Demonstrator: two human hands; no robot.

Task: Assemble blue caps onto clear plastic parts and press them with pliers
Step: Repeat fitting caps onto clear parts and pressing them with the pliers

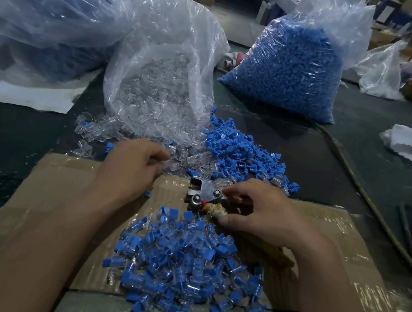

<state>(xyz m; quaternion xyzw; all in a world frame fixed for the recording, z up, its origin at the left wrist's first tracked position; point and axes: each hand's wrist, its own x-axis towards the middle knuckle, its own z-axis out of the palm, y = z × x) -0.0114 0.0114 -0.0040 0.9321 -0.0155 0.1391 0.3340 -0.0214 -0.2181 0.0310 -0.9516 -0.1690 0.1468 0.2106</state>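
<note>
My left hand (132, 164) reaches into the loose clear plastic parts (194, 158) spilled from an open bag, and its curled fingertips pinch one clear piece. My right hand (260, 213) grips the pliers (204, 195). Their metal jaws lie on the cardboard and point left, while the tape-wrapped handles are under my fingers. Loose blue caps (238, 144) lie just beyond the pliers. A heap of assembled blue-and-clear pieces (184, 264) sits on the cardboard between my forearms.
A bag of clear parts (164, 70) stands open at centre back. A full bag of blue caps (291, 67) is to its right, another blue-filled bag (49, 1) at far left. Taped cardboard (62, 188) covers the dark table. A cable (356, 174) runs along the right.
</note>
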